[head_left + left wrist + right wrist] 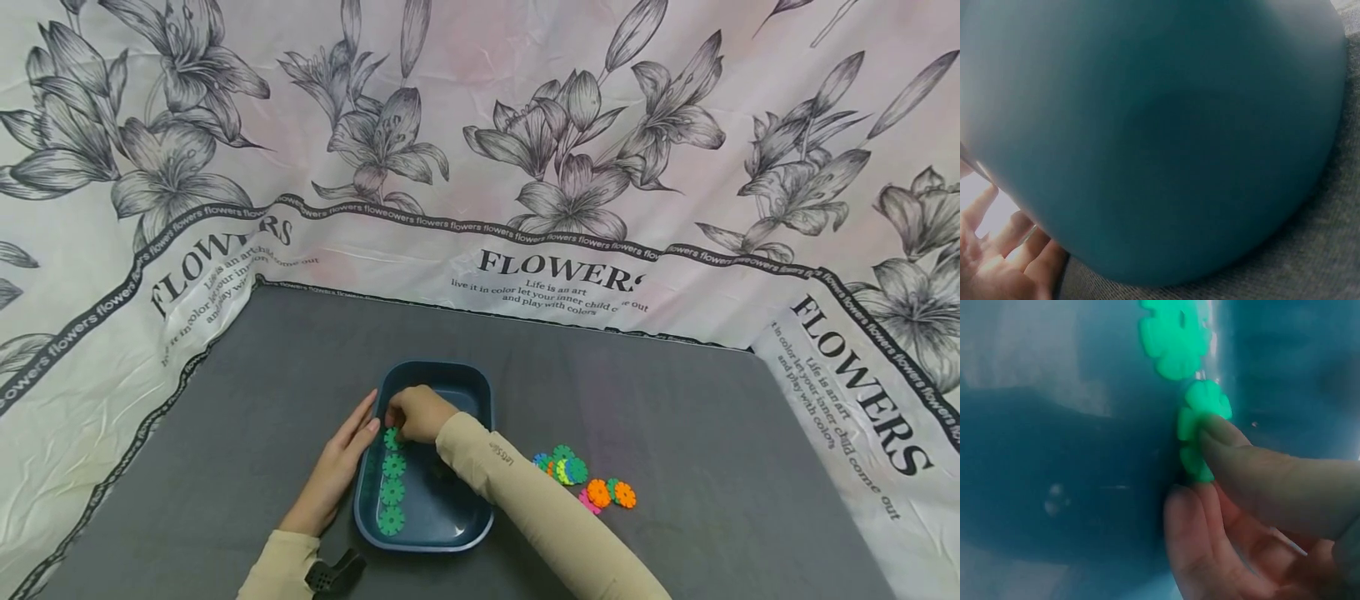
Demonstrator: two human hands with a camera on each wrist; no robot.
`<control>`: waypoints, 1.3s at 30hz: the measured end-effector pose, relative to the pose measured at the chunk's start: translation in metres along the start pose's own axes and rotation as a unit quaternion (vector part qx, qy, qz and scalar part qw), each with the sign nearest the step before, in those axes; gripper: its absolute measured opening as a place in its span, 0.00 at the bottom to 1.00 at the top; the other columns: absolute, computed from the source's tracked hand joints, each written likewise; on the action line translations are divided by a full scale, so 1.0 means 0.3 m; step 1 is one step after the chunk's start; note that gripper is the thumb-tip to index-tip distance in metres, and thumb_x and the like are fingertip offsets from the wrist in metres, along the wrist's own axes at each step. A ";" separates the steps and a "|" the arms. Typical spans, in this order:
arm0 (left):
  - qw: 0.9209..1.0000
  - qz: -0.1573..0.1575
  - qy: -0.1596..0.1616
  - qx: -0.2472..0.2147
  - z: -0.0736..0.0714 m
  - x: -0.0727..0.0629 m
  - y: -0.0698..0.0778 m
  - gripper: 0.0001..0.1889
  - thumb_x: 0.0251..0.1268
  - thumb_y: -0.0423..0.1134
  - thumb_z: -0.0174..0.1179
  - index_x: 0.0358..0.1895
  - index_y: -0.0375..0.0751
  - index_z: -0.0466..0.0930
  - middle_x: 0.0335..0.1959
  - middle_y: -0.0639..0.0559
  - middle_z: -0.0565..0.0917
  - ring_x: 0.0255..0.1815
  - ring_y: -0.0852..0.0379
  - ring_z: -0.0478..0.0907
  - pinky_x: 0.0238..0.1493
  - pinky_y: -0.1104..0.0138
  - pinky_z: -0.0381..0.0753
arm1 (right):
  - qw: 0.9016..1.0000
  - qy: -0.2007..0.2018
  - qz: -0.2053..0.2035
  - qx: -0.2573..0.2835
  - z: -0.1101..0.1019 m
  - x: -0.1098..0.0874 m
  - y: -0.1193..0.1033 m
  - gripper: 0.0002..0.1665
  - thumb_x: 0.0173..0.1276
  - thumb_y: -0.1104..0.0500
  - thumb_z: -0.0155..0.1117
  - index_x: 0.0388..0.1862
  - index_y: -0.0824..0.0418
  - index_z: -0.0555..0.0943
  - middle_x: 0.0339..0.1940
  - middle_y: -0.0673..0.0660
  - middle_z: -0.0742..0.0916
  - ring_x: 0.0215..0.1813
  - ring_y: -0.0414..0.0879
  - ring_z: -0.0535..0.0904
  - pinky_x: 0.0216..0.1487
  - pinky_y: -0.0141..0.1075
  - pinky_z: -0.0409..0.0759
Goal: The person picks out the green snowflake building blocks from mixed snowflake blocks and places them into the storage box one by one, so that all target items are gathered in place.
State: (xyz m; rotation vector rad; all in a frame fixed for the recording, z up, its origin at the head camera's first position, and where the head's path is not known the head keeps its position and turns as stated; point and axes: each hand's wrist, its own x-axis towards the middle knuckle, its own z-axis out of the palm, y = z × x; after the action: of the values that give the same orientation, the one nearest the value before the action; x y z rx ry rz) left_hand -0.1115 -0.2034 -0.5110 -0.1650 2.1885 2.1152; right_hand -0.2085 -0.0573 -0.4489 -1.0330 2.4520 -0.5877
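Note:
A dark blue rectangular tray [457, 508] lies on the grey cloth. Along its left inner wall, green flower-shaped plastic discs [392, 492] form a column. My right hand [422, 414] reaches inside and pinches the farthest green disc [1191, 431] between thumb and fingers. In the right wrist view that disc stands close beside another green disc [1175, 337]. Outside the tray, my left hand [335, 471] rests against its left wall with fingers extended. The tray's outer wall [1179, 156] fills most of the left wrist view.
Right of the tray, a loose pile of coloured discs [562, 468] lies on the grey cloth [675, 442], partly behind the right sleeve. Orange discs [623, 494] lie at its right end. A flower-printed curtain [540, 267] borders the far side.

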 end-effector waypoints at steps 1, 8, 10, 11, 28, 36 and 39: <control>1.000 0.000 -0.001 -0.002 0.001 0.000 -0.001 0.31 0.71 0.60 0.48 0.75 0.67 0.51 0.76 0.59 0.53 0.76 0.56 0.50 0.73 0.52 0.53 | 1.000 -0.001 0.000 -0.001 0.002 0.000 0.000 0.08 0.56 0.66 0.73 0.34 0.58 0.83 0.31 0.49 0.84 0.32 0.36 0.76 0.36 0.26 0.76; 1.000 0.001 -0.003 0.004 0.006 0.003 -0.001 0.31 0.73 0.56 0.47 0.76 0.63 0.50 0.76 0.56 0.53 0.76 0.55 0.50 0.73 0.51 0.52 | 1.000 -0.010 0.014 -0.021 0.004 0.002 0.005 0.11 0.56 0.63 0.74 0.37 0.58 0.82 0.33 0.50 0.84 0.35 0.39 0.76 0.38 0.27 0.76; 1.000 -0.005 -0.001 0.007 0.006 0.006 -0.001 0.31 0.73 0.56 0.47 0.76 0.64 0.50 0.77 0.55 0.52 0.76 0.54 0.49 0.74 0.50 0.51 | 1.000 -0.004 0.005 -0.020 -0.019 -0.012 0.009 0.12 0.58 0.62 0.72 0.42 0.58 0.82 0.36 0.51 0.84 0.37 0.39 0.77 0.39 0.27 0.76; 1.000 -0.008 0.000 0.009 0.006 0.007 -0.001 0.30 0.73 0.56 0.47 0.75 0.65 0.51 0.77 0.55 0.52 0.76 0.53 0.49 0.74 0.49 0.51 | 1.000 0.004 -0.003 -0.011 -0.039 -0.024 0.010 0.12 0.60 0.62 0.71 0.44 0.59 0.82 0.37 0.51 0.84 0.38 0.39 0.78 0.39 0.27 0.77; 0.999 -0.003 0.016 0.039 0.000 -0.003 -0.001 0.31 0.72 0.57 0.48 0.76 0.63 0.51 0.77 0.57 0.50 0.77 0.51 0.46 0.73 0.45 0.48 | 0.997 0.064 0.010 0.032 -0.296 -0.574 0.321 0.14 0.68 0.65 0.61 0.52 0.61 0.79 0.37 0.53 0.85 0.39 0.40 0.80 0.40 0.33 0.80; 1.000 0.000 0.011 0.029 0.002 -0.005 0.003 0.31 0.73 0.55 0.48 0.76 0.63 0.51 0.77 0.57 0.50 0.77 0.53 0.46 0.74 0.47 0.47 | 0.994 0.035 0.090 0.057 -0.178 -0.673 0.442 0.22 0.55 0.68 0.72 0.51 0.65 0.79 0.35 0.55 0.80 0.36 0.44 0.75 0.35 0.33 0.76; 1.000 -0.001 0.011 0.026 0.002 -0.006 0.007 0.31 0.73 0.55 0.48 0.76 0.63 0.50 0.77 0.58 0.50 0.77 0.53 0.45 0.74 0.47 0.47 | 0.994 0.040 0.093 0.051 -0.150 -0.679 0.458 0.24 0.54 0.66 0.74 0.51 0.64 0.78 0.35 0.53 0.78 0.38 0.46 0.73 0.37 0.33 0.75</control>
State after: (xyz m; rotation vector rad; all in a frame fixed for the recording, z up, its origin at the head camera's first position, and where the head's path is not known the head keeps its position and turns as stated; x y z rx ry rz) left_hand -0.1100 -0.2028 -0.5085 -0.1878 2.2505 2.0635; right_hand -0.1795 0.1908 -0.4416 -0.7447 2.5228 -0.6974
